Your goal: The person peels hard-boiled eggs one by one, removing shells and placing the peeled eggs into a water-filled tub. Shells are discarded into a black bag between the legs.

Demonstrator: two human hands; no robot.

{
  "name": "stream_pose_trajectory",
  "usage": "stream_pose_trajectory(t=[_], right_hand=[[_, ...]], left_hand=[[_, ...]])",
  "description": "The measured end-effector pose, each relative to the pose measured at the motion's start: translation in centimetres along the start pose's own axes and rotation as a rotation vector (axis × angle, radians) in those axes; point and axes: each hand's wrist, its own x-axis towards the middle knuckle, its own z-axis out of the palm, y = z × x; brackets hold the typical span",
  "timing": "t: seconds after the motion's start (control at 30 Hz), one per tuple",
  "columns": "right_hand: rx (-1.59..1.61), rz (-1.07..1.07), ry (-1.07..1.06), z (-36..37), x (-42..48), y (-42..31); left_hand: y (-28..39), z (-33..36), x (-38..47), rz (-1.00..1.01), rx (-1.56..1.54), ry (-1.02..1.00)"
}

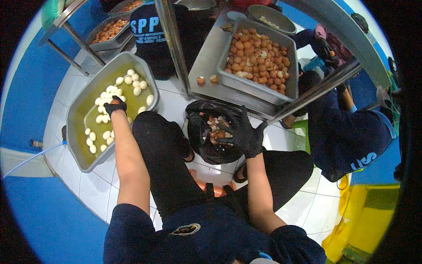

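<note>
My left hand point(116, 107), in a black glove, reaches over a grey plastic tub point(74, 138) to my left. A brown-shelled egg point(114, 102) shows between its thumb and fingers. Around that hand, several peeled white eggs point(110, 89) lie in the tub's murky yellowish water point(127, 67). My right hand point(249, 137), gloved in black too, has its fingers spread and holds nothing. It hovers over the right side of a black plastic bag point(197, 145) between my feet. Broken eggshells point(216, 127) fill the bag's mouth.
Ahead on a low steel shelf point(206, 67) stands a grey tub of brown eggs point(258, 59), with two brown pieces point(201, 80) beside it. Steel legs point(173, 49) rise close by. Co-workers sit ahead point(148, 43) and to my right point(343, 132). A yellow container point(369, 214) is at right.
</note>
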Motion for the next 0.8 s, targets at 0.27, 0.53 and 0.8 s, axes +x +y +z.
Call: stream_pose_trajectory(t=[0.27,0.53,0.8], right_hand=[[0.474,-0.035,0.268,0.1,0.4,0.2],[-0.099,-0.129,0.304,-0.5,2.0,0.5],[0.187,-0.185,0.393,-1.0,2.6,-1.2]], left_hand=[[4.0,-6.7,-7.5,0.608,-1.394,0.910],[20.0,-10.2,-27.5,1.364,-1.298,0.085],[24.7,-10.3,-28.7,1.646,-1.315,0.105]])
